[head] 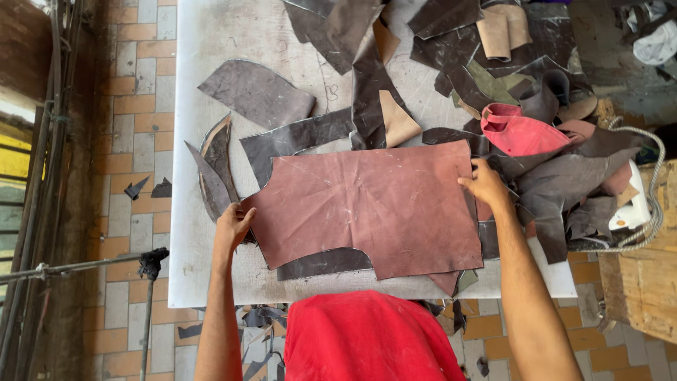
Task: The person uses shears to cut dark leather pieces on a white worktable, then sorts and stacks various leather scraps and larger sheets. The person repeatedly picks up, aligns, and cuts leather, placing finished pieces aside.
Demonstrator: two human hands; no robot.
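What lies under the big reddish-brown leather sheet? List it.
Under the reddish-brown sheet, dark leather pieces poke out at its lower edge on the white table. Anything beneath its middle is covered.

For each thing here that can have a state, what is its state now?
Reddish leather sheet: spread flat on the white table, held at both sides.
Left hand: on the sheet's left edge.
Right hand: on its upper right corner.
Red piece: folded, on the scrap pile.
Tan piece: curled.
Dark scraps: lying loose.
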